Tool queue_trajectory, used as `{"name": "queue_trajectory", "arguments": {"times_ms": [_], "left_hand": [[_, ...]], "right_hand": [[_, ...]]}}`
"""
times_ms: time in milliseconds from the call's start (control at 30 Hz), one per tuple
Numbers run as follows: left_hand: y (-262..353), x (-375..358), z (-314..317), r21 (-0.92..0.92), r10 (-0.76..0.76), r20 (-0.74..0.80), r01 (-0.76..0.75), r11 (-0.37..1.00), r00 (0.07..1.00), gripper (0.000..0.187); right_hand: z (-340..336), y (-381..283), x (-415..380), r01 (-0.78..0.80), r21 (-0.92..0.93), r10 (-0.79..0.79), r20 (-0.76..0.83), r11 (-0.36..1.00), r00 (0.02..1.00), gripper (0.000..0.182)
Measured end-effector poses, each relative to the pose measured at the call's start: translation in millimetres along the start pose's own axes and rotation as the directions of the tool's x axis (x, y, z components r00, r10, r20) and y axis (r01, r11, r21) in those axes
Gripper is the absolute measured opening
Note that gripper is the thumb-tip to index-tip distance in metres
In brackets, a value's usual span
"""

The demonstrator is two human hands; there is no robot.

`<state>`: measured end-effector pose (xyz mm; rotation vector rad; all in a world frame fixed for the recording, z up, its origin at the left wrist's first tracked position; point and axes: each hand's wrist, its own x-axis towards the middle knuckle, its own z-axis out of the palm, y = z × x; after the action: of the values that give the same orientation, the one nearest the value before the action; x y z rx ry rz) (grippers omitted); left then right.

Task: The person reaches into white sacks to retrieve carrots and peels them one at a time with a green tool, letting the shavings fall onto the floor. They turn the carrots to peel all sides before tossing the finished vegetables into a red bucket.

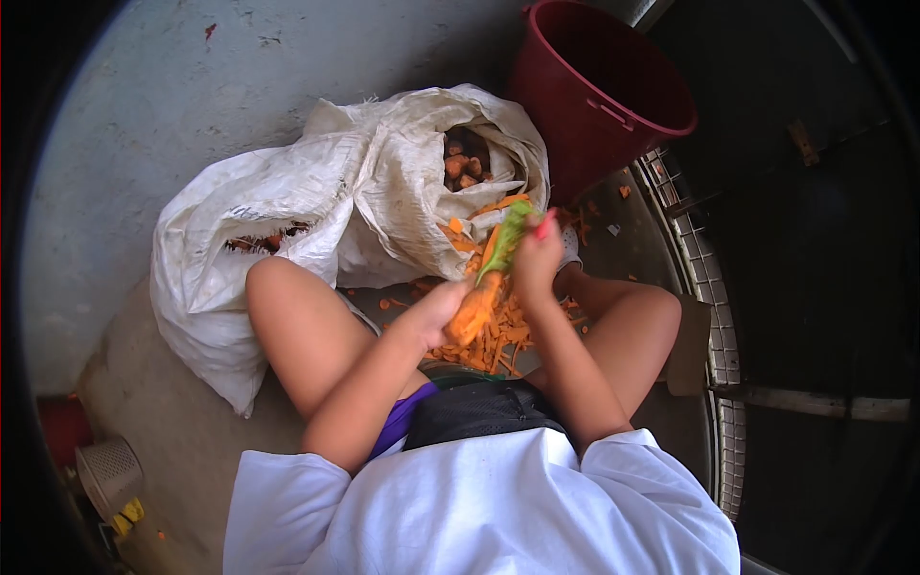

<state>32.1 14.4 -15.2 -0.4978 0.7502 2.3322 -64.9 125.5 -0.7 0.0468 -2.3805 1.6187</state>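
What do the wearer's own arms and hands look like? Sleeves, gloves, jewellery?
Short, loose white fabric T-shirt sleeves; forearms uncovered. Left hand and right hand ungloved. No watch or bracelet visible; fingers too blurred to rule out rings.

In our left hand we hold a peeled orange carrot, and in our right hand a red-handled tool, with a blurred green piece between them. Orange peelings lie heaped between our bent legs. Ahead of us, two white woven sacks hold rough reddish-brown roots, and a deep red bucket stands just beside the right-hand sack.
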Motion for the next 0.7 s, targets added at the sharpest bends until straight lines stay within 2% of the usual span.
{"name": "queue_trajectory", "arguments": {"times_ms": [67,100,133,200,233,267,367,400,433,500,533,567,600,633,667,700], "left_hand": [[-12.4,-16.5,17.3,0.091,-0.064,-0.020,0.065,0.994,0.998,0.037],[-13.5,-21.8,20.9,0.077,-0.093,0.068,0.088,0.993,0.993,0.037],[-12.0,-19.7,18.4,0.032,-0.049,0.068,0.047,0.998,0.996,0.037],[-11.6,-11.0,14.1,-0.069,0.039,0.067,-0.035,0.997,0.997,0.037],[-5.4,-10.5,15.1,-0.029,0.122,0.092,-0.120,0.992,0.988,0.038],[-3.9,-5.8,10.7,-0.023,0.105,-0.009,-0.105,0.994,0.994,0.038],[-1.8,6.0,-0.5,-0.033,0.097,-0.074,-0.100,0.994,0.992,0.036],[-3.8,11.4,-5.1,-0.053,0.104,-0.085,-0.108,0.993,0.991,0.036],[-4.6,14.4,-7.1,-0.075,0.107,-0.095,-0.114,0.991,0.990,0.035],[-4.8,15.4,-5.0,-0.121,0.128,-0.060,-0.135,0.984,0.990,0.035],[-6.7,16.3,-3.1,-0.148,0.138,-0.042,-0.143,0.979,0.990,0.035],[-8.4,19.0,2.2,-0.253,0.178,-0.079,-0.192,0.948,0.981,0.032],[-10.2,20.3,0.7,-0.302,0.153,-0.088,-0.173,0.937,0.984,0.031],[-11.8,22.6,-2.2,-0.349,0.131,-0.097,-0.157,0.924,0.987,0.030],[-12.4,23.7,-4.0,-0.395,0.108,-0.105,-0.141,0.908,0.989,0.029],[-10.7,21.4,2.2,-0.410,0.034,-0.188,-0.110,0.906,0.982,0.032]], "right_hand": [[-14.4,63.4,52.0,-0.037,-0.221,-0.013,-0.220,0.975,0.976,0.019],[-25.8,77.5,63.8,-0.137,-0.204,0.087,-0.235,0.969,0.968,0.019],[-32.8,81.3,70.7,-0.232,-0.187,0.183,-0.249,0.955,0.951,0.019],[-40.2,82.6,70.3,-0.227,-0.090,0.206,-0.193,0.970,0.959,0.019],[-45.2,79.2,67.8,-0.226,-0.046,0.216,-0.164,0.973,0.963,0.020],[-41.9,76.5,62.3,-0.240,0.099,0.251,-0.117,0.966,0.961,0.019],[-26.6,45.1,42.8,-0.233,0.367,0.243,0.020,0.901,0.970,0.015],[-25.2,-0.7,25.8,-0.359,0.451,0.339,0.127,0.817,0.932,0.016],[-13.0,24.8,19.9,-0.304,0.413,0.261,0.160,0.859,0.952,0.018],[-7.2,-7.7,-4.6,-0.288,0.371,0.195,0.267,0.883,0.944,0.016],[-6.1,-31.2,-16.2,-0.372,0.452,0.237,0.327,0.811,0.915,0.017],[-4.3,-31.8,-23.4,-0.325,0.405,0.196,0.328,0.854,0.924,0.018],[-3.2,-32.1,-27.6,-0.275,0.358,0.154,0.333,0.892,0.930,0.018],[0.6,-21.8,-30.1,-0.117,0.252,0.043,0.280,0.961,0.959,0.018],[1.1,-18.7,-31.3,-0.126,0.223,0.063,0.270,0.967,0.961,0.018],[1.3,-19.7,-32.2,-0.134,0.195,0.081,0.259,0.972,0.962,0.018]]}}
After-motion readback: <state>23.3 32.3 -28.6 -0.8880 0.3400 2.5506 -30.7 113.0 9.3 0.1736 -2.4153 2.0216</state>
